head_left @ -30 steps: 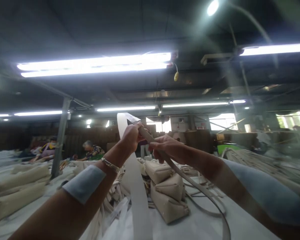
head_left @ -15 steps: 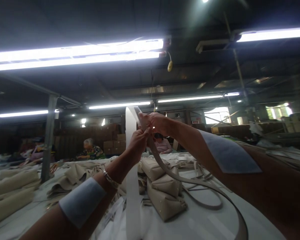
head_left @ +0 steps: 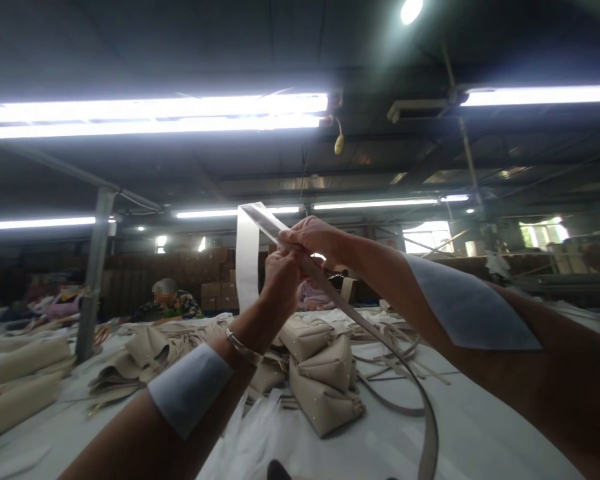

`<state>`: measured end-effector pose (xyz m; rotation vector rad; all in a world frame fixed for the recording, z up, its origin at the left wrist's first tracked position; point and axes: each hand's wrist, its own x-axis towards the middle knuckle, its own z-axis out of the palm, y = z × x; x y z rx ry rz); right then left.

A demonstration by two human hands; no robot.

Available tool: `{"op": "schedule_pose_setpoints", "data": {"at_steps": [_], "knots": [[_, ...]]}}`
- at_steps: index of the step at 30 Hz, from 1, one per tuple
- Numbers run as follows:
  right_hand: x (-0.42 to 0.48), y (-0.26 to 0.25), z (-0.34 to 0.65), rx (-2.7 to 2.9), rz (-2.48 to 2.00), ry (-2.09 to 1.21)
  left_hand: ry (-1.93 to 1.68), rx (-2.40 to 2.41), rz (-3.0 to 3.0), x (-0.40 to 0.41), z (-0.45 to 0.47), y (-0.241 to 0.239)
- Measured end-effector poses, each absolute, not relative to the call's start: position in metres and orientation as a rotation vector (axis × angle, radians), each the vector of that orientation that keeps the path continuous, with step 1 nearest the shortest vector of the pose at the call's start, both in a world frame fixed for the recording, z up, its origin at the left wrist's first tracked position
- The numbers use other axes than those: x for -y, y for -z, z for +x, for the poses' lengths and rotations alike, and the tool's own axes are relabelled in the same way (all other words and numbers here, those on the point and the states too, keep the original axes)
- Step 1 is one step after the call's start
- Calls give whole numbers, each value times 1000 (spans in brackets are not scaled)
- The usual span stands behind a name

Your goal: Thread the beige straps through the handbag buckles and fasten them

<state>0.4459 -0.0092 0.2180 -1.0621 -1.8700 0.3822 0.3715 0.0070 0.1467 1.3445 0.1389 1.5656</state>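
Note:
Both hands are raised in front of me at the top end of a long beige strap point(head_left: 380, 347). My right hand point(head_left: 314, 240) pinches the strap near its tip. Just below it, my left hand point(head_left: 280, 277) is closed on the same spot, where a white paper strip point(head_left: 247, 260) folds over and hangs down. The strap curves down to the right, toward the white table point(head_left: 470, 427). A bracelet sits on my left wrist.
Beige bags point(head_left: 325, 393) are stacked on the table under my hands, with loose straps point(head_left: 395, 360) beside them and beige cut pieces point(head_left: 145, 353) at left. Rolled beige material point(head_left: 20, 373) lies far left near a steel post point(head_left: 93, 280). Other people point(head_left: 167, 300) sit at the back.
My right hand has slid up the strap from below my left hand to its tip. The white strip now hangs shorter, and the view has shifted a little.

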Motion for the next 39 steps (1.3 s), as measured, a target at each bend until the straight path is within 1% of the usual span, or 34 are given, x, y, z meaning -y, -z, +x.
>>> {"op": "schedule_pose_setpoints", "data": {"at_steps": [3, 6, 8, 10, 13, 16, 21, 24, 28, 34, 36, 39], "knots": [[19, -215, 455, 1920, -1051, -346, -1484, -164, 1389, -2, 362, -147], [30, -210, 467, 1897, -1055, -317, -1210, -292, 1594, 0, 347, -137], [37, -208, 476, 1895, -1074, -324, -1118, -409, 1622, -1, 334, -133], [42, -204, 481, 1941, -1091, -361, -1153, -413, 1506, -1, 322, -138], [43, -195, 480, 2085, -1066, -457, -1237, -230, 1265, 2, 316, -157], [42, -185, 470, 2124, -1005, -553, -1427, -163, 990, 5, 322, -178], [58, -169, 484, 2113, -1250, -729, -1633, -100, 803, -3, 319, -199], [68, -155, 511, 2100, -1258, -846, -1695, -75, 731, -13, 310, -202], [65, -135, 530, 1989, -1161, -859, -1692, -70, 705, -19, 325, -194], [49, -126, 515, 1856, -995, -720, -1536, -154, 790, -3, 397, -152], [49, -123, 524, 1868, -997, -777, -1505, -198, 802, 3, 409, -143], [59, -104, 553, 1969, -1082, -926, -1577, -212, 808, 2, 406, -140]]}}
